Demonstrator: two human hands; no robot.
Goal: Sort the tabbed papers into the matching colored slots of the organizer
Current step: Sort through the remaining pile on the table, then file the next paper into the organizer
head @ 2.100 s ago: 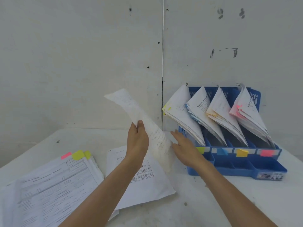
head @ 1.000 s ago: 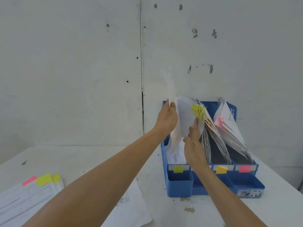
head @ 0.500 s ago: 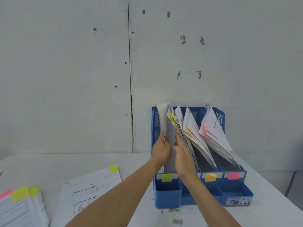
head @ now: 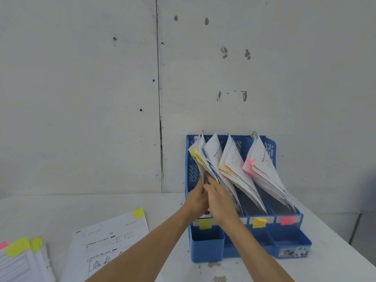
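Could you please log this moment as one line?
step: filing | left hand, right hand at yellow-tabbed papers | leftmost organizer slot | grip unclear

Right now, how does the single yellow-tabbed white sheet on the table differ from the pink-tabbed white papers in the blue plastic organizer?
The single yellow-tabbed white sheet lies flat on the table; the pink-tabbed white papers stand leaning in the blue plastic organizer's rightmost slot. The sheet is alone; the papers form a bundle. Its tab is yellow, theirs pink. Both are printed paper.
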